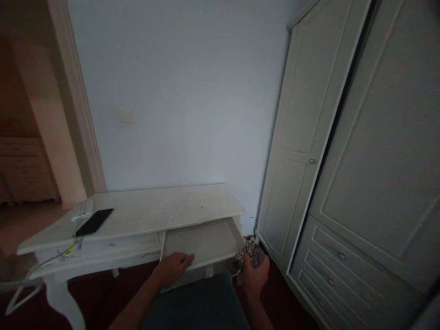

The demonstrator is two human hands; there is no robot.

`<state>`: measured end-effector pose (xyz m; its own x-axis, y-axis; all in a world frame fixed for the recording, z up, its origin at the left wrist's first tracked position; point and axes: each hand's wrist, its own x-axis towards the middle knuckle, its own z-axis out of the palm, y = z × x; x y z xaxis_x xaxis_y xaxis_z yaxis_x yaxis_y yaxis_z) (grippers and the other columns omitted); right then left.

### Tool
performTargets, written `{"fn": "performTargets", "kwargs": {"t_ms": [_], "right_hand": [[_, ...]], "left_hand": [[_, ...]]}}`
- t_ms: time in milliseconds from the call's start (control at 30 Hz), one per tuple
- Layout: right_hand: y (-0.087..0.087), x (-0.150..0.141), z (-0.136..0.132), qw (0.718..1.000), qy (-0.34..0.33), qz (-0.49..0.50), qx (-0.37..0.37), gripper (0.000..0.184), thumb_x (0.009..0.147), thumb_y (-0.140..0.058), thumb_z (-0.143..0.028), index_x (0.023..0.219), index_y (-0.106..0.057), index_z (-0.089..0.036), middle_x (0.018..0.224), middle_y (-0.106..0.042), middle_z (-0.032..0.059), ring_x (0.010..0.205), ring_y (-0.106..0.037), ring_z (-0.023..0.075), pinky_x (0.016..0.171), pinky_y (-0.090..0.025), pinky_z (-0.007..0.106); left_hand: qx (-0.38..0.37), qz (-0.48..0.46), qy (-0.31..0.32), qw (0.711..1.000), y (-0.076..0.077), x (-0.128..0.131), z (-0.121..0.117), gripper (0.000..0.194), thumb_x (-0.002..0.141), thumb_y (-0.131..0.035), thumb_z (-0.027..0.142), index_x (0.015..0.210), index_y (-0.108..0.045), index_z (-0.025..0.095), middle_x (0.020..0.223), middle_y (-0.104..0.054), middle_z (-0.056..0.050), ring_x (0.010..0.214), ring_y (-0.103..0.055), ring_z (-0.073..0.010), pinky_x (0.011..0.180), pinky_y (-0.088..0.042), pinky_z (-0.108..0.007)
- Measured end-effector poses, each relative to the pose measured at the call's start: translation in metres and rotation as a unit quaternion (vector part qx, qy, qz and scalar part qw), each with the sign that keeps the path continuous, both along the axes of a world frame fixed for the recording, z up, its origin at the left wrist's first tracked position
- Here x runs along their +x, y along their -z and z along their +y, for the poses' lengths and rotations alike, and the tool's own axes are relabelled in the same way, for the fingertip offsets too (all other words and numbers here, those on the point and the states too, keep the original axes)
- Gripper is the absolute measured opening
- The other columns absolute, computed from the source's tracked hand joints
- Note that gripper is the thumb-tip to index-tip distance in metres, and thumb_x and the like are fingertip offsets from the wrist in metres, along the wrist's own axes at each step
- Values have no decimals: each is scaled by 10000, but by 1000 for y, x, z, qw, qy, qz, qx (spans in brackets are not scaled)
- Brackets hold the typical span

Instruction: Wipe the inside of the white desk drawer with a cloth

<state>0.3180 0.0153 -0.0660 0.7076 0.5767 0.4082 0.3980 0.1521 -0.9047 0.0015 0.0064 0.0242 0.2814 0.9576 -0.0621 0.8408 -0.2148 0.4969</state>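
Observation:
A white desk [151, 211] stands against the wall with its right drawer [202, 243] pulled out; the drawer's inside looks bare. My left hand [173, 267] rests on the drawer's front edge, fingers curled over the rim. My right hand [255, 273] is just right of the drawer, closed round a bunched patterned cloth [250, 252]. The drawer's small knob [208, 273] shows below the front, between the two hands.
A black phone [94, 222] and a white power strip [82, 210] lie on the desk's left end, with a cable hanging down. A tall white wardrobe [343, 174] fills the right side. A doorway opens at left. Something grey lies below the drawer.

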Motion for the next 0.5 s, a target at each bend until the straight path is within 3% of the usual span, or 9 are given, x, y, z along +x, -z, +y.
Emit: {"fn": "performTargets", "kwargs": {"t_ms": [67, 133, 233, 333, 433, 500], "right_hand": [[23, -36, -4, 1000, 7, 18, -22, 495, 776, -685, -541, 1121, -574, -204, 1027, -668, 119, 969, -653, 338, 856, -519, 441], [43, -70, -12, 999, -37, 30, -3, 559, 737, -696, -526, 1171, -569, -197, 1096, -687, 148, 1040, -665, 362, 891, -533, 462], [51, -84, -20, 992, -112, 50, 15, 587, 712, -702, -483, 1208, -578, -195, 1143, -711, 150, 1077, -680, 360, 909, -546, 460], [29, -47, -15, 988, -147, 50, 6, 505, 692, -727, -474, 1103, -627, -198, 1026, -725, 117, 970, -698, 343, 859, -549, 440], [-2, -3, -5, 996, -26, 83, -21, 482, 718, -729, -546, 1039, -633, -199, 970, -711, 122, 906, -684, 350, 821, -537, 461], [-13, 8, -2, 992, 50, 109, -31, 516, 747, -701, -588, 1064, -630, -187, 1009, -708, 151, 937, -680, 366, 836, -533, 483]], "left_hand": [[2, 9, 1, 1000, 1, 0, 0, 786, 1012, -179, 719, 998, -794, 231, 1091, -796, -104, 1053, -710, -274, 906, -462, -345], [5, 16, -1, 1000, 2, 0, -1, 783, 1012, -183, 718, 1014, -795, 229, 1105, -792, -109, 1063, -709, -279, 909, -463, -350], [13, 28, -8, 999, 3, 0, -3, 782, 1011, -187, 725, 1017, -792, 230, 1095, -792, -113, 1058, -710, -281, 899, -461, -352], [24, 32, -7, 999, 4, 0, -4, 788, 1016, -175, 728, 986, -789, 235, 1066, -796, -109, 1034, -715, -277, 875, -457, -352], [24, 28, -4, 999, 4, 1, -3, 778, 1023, -177, 713, 989, -791, 236, 1077, -795, -108, 1049, -713, -279, 880, -455, -356], [21, 28, -4, 999, 3, 1, -1, 758, 1026, -195, 694, 1014, -791, 226, 1099, -793, -116, 1069, -709, -281, 899, -454, -359]]}}
